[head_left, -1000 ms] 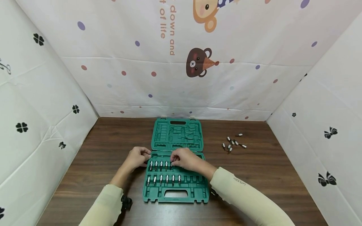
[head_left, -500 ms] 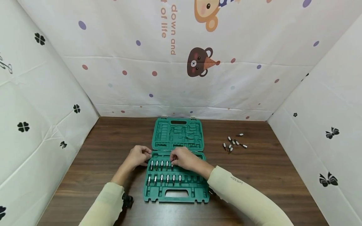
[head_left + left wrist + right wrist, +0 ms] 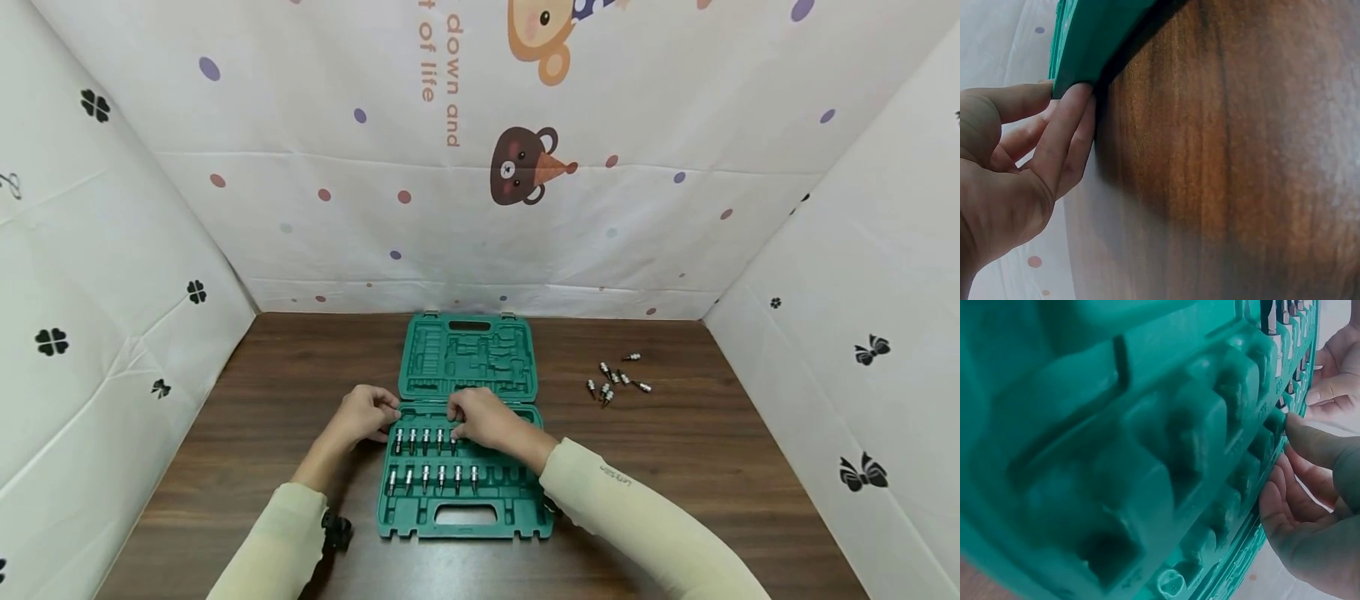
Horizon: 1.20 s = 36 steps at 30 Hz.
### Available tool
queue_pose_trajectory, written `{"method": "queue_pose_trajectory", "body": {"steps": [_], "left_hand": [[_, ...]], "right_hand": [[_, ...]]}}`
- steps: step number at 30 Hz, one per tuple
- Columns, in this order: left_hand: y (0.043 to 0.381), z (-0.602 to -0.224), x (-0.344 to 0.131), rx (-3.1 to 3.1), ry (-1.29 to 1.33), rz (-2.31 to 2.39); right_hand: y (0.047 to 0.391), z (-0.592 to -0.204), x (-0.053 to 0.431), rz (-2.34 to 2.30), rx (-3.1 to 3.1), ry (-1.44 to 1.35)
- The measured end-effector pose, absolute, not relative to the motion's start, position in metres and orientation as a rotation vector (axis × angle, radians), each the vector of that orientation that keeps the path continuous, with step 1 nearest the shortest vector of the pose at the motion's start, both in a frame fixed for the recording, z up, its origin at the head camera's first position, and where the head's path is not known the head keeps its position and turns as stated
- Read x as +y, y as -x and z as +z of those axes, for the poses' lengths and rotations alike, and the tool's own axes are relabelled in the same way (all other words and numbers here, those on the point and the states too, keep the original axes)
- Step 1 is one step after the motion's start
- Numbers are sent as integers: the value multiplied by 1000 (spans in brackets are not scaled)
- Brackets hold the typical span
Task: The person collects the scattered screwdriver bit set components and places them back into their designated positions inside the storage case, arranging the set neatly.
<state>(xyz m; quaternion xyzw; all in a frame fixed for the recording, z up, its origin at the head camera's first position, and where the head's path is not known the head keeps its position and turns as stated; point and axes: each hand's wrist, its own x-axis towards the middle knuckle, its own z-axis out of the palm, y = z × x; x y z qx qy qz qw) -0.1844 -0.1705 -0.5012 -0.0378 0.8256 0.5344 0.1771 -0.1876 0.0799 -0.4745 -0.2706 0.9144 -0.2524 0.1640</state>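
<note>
An open green plastic case (image 3: 467, 457) lies on the table, holding two rows of bit sockets with silver heads and dark shanks. My left hand (image 3: 365, 414) pinches the case's far left corner; in the left wrist view, the thumb (image 3: 1025, 102) is on one face and the fingers (image 3: 1063, 131) on another. Over the far row is my right hand (image 3: 486, 418), its thumb (image 3: 1310, 440) at the row's rightmost bit socket (image 3: 453, 445), whose head is partly hidden. A gap separates this thumb from the loosely bent fingers, which lie by the case's rim.
Several loose bit sockets (image 3: 606, 392) are scattered on the wooden table (image 3: 697, 467) right of the case. The case's lid (image 3: 468, 357) lies folded back behind it. Printed white cloth (image 3: 360, 225) walls off the back and both sides.
My right hand has lifted slightly, so more of the bit socket under its thumb shows. The left hand keeps its hold on the corner. The head view has shifted a little.
</note>
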Motion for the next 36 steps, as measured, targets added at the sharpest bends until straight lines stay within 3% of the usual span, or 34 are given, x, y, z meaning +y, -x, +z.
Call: {"method": "queue_pose_trajectory", "body": {"steps": [22,36], "left_hand": [[184,-502,-170,2359,99,1484],[184,-501,-169,2359,103,1480]], "right_hand": [[182,-477,87,-799,2620,820],[172,-469,151,-1000,2728,767]]}}
